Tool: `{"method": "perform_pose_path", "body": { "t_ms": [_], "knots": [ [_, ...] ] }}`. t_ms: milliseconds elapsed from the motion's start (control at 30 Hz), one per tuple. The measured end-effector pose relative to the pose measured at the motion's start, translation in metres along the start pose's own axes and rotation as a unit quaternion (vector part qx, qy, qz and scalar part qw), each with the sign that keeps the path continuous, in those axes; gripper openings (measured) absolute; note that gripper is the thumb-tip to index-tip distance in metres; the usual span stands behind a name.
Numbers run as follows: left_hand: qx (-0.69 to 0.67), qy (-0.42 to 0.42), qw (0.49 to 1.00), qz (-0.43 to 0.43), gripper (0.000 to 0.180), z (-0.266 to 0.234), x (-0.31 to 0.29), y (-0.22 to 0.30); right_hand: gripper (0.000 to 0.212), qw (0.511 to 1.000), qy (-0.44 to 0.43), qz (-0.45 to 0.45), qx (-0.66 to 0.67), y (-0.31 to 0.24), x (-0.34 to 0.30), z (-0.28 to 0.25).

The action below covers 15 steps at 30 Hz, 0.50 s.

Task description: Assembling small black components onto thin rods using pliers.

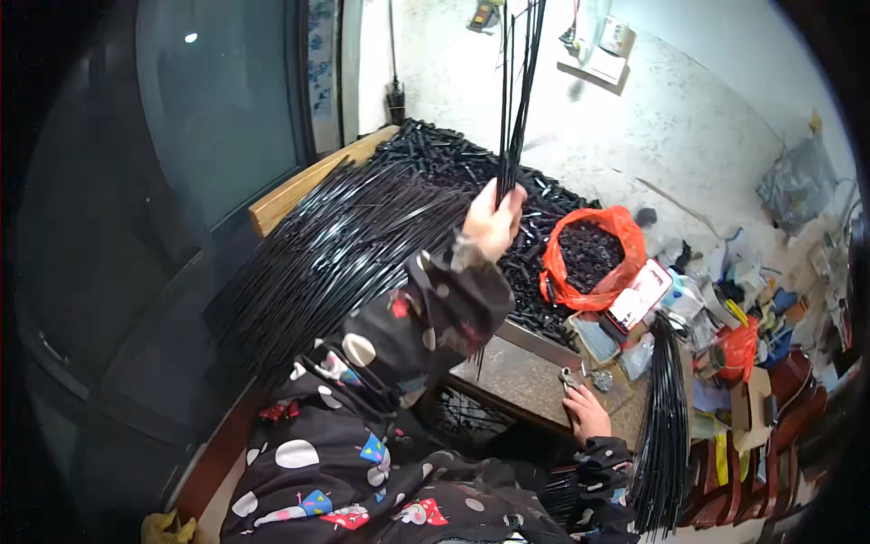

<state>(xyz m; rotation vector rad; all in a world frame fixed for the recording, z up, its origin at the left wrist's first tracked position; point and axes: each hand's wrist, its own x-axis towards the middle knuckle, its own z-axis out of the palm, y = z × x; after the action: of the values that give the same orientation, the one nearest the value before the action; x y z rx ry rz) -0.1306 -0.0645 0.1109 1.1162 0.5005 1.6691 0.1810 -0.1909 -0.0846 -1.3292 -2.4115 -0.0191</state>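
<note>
My left hand [492, 220] is raised over the heap, its fingers wrapped around a bundle of thin black cables [519, 104]. The cables stand upright from the fist and run out past the top of the view. Beneath that arm spreads a thick layer of long black cables [331, 231]. My right hand [589, 412] lies at the front edge of the brown stone-patterned table [535, 372], fingers stretched out. Its fingertips are next to a small metal fitting [567, 376]; whether they touch it I cannot tell. Short black pieces [444, 145] are heaped behind the cables.
A red plastic bag [625, 231] of small black parts stands right of the heap. Near it, a lit phone [639, 295] leans. Another black cable bundle [666, 426] hangs over the table's right side. A wooden board [308, 186] borders the heap at left. Clutter [734, 335] fills the right.
</note>
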Motion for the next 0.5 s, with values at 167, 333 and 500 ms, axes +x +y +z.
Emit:
{"method": "perform_pose_path", "body": {
  "t_ms": [167,333,500],
  "knots": [
    [0.021,-0.083,0.993,-0.078,0.010,-0.012,-0.033,-0.070,0.026,0.998,-0.018,-0.034,0.049,-0.058,0.014,-0.046],
    [0.016,-0.005,0.993,-0.115,0.023,0.043,-0.058,-0.067,0.044,0.945,0.136,0.082,0.287,-0.144,0.054,-0.062],
    [-0.032,0.000,0.994,-0.106,0.021,0.056,-0.071,-0.028,0.079,0.942,0.262,0.125,0.168,-0.168,0.101,-0.035]
  ]
}}
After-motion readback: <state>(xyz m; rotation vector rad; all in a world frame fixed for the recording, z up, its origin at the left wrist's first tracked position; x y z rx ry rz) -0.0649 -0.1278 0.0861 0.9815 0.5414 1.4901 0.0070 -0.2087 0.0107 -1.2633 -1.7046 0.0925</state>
